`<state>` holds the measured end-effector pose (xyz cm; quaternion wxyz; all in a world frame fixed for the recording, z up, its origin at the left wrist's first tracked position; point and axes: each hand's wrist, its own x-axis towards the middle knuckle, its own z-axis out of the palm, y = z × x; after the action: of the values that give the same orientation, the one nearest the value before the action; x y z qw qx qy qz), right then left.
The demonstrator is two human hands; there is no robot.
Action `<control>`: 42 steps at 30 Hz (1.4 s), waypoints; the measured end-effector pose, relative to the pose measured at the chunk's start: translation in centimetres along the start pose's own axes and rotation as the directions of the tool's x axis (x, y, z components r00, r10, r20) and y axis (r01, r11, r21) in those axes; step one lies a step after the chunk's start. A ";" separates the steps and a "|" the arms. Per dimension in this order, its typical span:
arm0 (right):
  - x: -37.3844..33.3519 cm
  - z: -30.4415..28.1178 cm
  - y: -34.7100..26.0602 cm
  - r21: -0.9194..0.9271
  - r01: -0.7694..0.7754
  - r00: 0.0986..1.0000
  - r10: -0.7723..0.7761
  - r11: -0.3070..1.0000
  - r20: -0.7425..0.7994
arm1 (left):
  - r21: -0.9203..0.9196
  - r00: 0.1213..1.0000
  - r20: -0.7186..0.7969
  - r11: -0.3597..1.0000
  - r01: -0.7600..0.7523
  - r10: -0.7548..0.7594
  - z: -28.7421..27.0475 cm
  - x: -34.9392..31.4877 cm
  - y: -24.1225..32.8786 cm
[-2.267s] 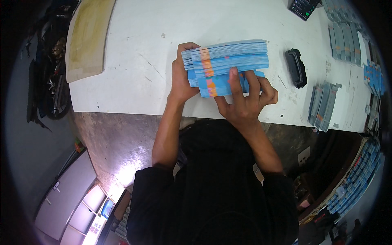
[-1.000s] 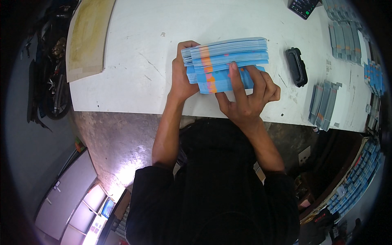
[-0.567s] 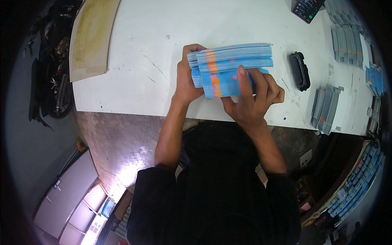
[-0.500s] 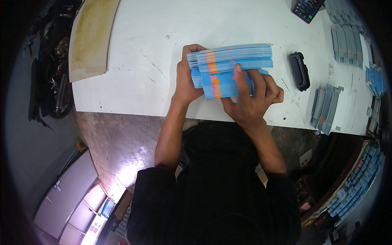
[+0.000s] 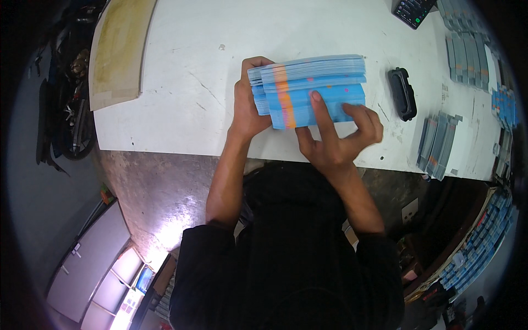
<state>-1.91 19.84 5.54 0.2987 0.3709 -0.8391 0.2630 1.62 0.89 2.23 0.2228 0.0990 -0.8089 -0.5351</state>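
My left hand [image 5: 250, 104] is closed around the left end of a thick stack of blue printed paper slips [image 5: 313, 77], holding it above the table near its front edge. An orange and pink band of colour runs down the stack toward its left end. The upper part shows many layered pale edges; below it a blue face lies exposed. Across that face my right hand [image 5: 338, 148] spreads its fingers, the index finger stretched out on the blue surface. Its thumb touches the lower edge, while the other fingers bend at the lower right corner.
A black oblong case [image 5: 402, 94] lies on the white table [image 5: 192, 121] right of the stack. Bundles of grey-blue slips [image 5: 437, 146] line the right side, with a remote control [image 5: 412, 12] at the far right. A yellowed board [image 5: 120, 55] lies at the left edge.
The right hand's middle, ring and little fingers have drawn apart from the index finger toward the right corner, uncovering more of the blue face. The left hand keeps its hold.
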 end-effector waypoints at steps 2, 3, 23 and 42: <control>0.3 -0.8 0.1 0.012 -0.008 0.999 0.008 1.000 0.046 | 0.004 1.000 0.014 1.000 0.000 0.000 -0.1 0.0 0.0; 0.4 -1.0 0.1 0.020 -0.016 0.996 0.014 1.000 0.086 | 0.003 1.000 0.010 1.000 -0.004 0.004 -0.1 0.0 0.0; -0.1 0.4 -0.1 -0.020 -0.015 0.997 0.017 1.000 0.077 | 0.005 1.000 -0.015 1.000 0.005 -0.005 0.1 -0.1 -0.1; 0.5 1.1 0.3 -0.035 -0.006 0.997 0.009 0.999 0.075 | 0.010 1.000 0.001 1.000 0.012 -0.012 0.1 0.0 0.2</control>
<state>-2.74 19.03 5.10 0.2725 0.3722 -0.8555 0.2353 1.62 1.06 2.33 0.2186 0.1045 -0.8111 -0.5323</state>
